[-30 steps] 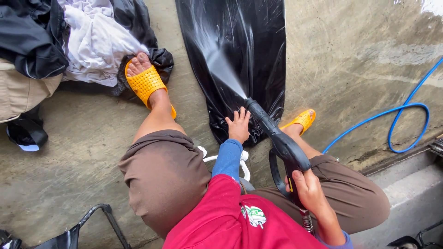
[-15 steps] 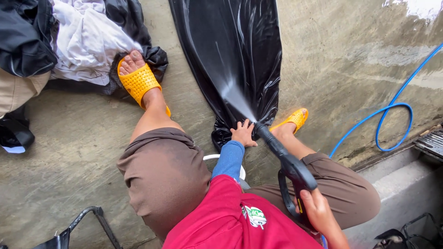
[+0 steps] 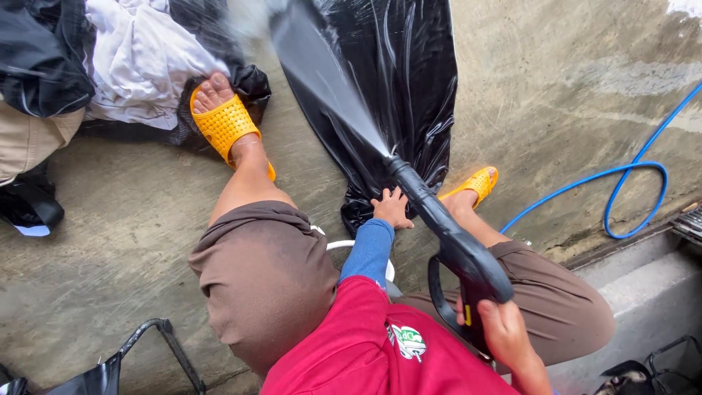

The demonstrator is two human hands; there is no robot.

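Note:
My right hand (image 3: 504, 333) grips the handle of a black pressure-washer gun (image 3: 446, 230), low at the right. Its nozzle points up and left, and a fan of water sprays across a shiny wet black garment (image 3: 395, 88) spread flat on the concrete floor (image 3: 131, 219). My left hand (image 3: 391, 208) presses down on the near edge of that garment, fingers spread, right beside the gun's barrel. I sit with knees apart, in brown shorts and yellow slippers (image 3: 223, 124).
A pile of clothes, white (image 3: 139, 58), black and beige, lies at the top left by my left foot. A blue hose (image 3: 621, 175) loops on the floor at the right, next to a concrete step (image 3: 643, 292). A black bag strap (image 3: 157, 344) shows bottom left.
The gun has swung so the spray now runs farther up and left over the garment's left edge. My left hand stays pressed on the garment's near edge.

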